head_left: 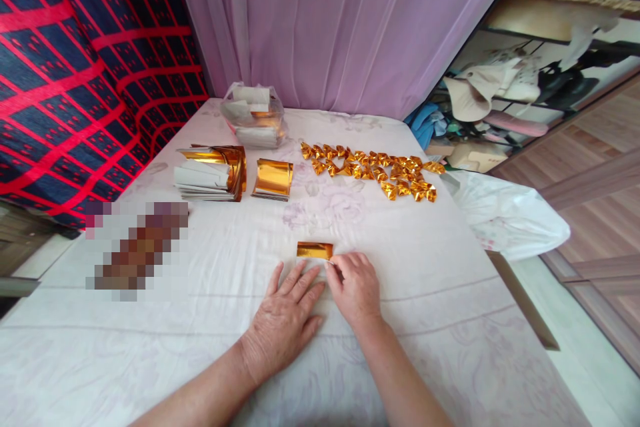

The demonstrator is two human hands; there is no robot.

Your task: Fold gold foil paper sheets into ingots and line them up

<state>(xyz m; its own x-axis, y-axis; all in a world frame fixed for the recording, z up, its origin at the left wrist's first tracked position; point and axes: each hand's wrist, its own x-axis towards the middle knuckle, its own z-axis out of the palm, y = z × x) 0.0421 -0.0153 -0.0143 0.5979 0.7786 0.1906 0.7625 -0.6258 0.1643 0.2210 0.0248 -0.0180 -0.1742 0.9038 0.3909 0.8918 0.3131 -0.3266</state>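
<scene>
at far left, a red-and-navy patterned cloth (75,67) hangs beside a white floral-print sheet (425,293) spread over the work surface; a blurred patch sits on the sheet near its left edge. further in, a stack of gold foil sheets (213,172) lies next to a smaller curled gold pile (273,179), with a clear plastic bag (254,115) of more paper just behind them, against a lilac curtain (340,20). at centre front, the left hand (287,313) rests flat, palm down, fingers spread on the sheet. touching its fingertips on the right, the right hand (355,285) is curled with fingers pinched together at the near right corner of a small gold foil strip (315,251), which lies flat on the sheet just beyond both hands. further back and to the right, a cluster of folded gold pieces (375,170) is laid out in rows. at far right, cluttered shelves (510,93) stand over a wooden floor (595,167).
</scene>
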